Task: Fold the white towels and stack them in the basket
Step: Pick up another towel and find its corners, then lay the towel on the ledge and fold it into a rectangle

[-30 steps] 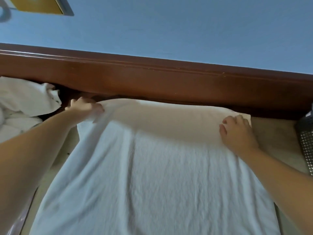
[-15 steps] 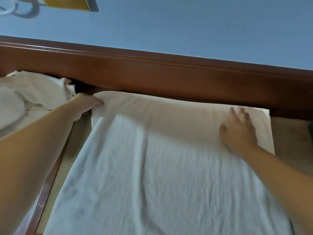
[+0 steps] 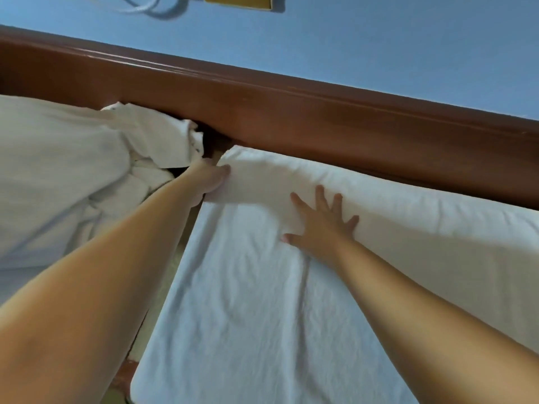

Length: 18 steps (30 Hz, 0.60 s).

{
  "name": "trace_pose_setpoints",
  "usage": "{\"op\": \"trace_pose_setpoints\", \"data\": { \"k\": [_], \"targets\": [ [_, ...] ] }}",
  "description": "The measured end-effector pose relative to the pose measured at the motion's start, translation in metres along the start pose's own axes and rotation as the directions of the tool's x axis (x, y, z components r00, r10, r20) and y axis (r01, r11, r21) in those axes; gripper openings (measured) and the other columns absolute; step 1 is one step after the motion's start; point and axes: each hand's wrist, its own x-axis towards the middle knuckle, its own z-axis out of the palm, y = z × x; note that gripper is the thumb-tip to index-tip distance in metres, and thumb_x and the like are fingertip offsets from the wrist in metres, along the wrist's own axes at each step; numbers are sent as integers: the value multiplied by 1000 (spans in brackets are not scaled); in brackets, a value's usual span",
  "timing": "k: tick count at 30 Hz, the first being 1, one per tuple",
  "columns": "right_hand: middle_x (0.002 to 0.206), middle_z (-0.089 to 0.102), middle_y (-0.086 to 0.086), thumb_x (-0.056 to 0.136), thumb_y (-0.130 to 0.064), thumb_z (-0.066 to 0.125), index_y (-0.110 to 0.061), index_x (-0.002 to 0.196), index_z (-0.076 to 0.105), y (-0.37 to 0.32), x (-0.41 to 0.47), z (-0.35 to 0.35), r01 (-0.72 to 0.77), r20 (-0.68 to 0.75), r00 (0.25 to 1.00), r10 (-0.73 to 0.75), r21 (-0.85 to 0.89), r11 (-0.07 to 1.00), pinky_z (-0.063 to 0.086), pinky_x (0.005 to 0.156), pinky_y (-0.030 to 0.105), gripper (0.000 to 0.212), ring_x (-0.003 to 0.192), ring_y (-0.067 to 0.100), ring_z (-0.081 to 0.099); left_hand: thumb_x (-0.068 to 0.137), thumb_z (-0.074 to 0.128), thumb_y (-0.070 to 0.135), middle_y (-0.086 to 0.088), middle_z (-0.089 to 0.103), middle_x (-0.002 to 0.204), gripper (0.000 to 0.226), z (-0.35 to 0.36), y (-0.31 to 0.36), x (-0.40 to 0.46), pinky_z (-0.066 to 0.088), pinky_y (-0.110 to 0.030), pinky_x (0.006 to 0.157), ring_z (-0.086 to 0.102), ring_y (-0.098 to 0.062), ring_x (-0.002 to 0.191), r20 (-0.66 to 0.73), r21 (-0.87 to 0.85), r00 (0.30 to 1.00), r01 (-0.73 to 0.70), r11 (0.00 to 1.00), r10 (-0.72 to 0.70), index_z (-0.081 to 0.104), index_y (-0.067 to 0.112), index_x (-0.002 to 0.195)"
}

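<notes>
Left hand [image 3: 210, 179] grip pinches far corner of flat white cotton towel [image 3: 262, 301]; right hand [image 3: 318, 225], fingers spread wide, presses beside it; smooth outward before folding

Towel [image 3: 262, 301] centre, before rail [image 3: 291, 112]; crumpled towels [image 3: 73, 176] left.

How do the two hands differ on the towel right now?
The left hand holds the far left corner of the spread towel, fingers curled at its edge; the right hand lies on top of it, further in from the edge. The left hand's fingers are bunched together; the right hand's are straight and splayed. Both touch the same towel near the wooden rail.
</notes>
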Motion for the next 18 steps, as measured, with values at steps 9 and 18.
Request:
{"op": "trace_pose_setpoints", "data": {
  "k": [9,18],
  "targets": [
    [169,-28,-11,76,-81,68,-67,153,-2,-13,-1,-9,-91,16,996,92,-39,995,15,115,78,105,157,36,-18,96,60,57,-6,64,109,52,-20,-49,-50,45,-33,76,61,-26,97,71,312,997,-24,950,2,62,8,115],
    [172,-19,1,101,-20,51,-38,165,3,-75,-25,7,143,-34,986,-166,-363,921,11,124,65,82,159,33,-14,106,48,46,-7,64,91,30,-22,-138,-130,43,-37,62,59,-24,75,-55,152,998,-25,988,33,51,16,110]
  ]
}}
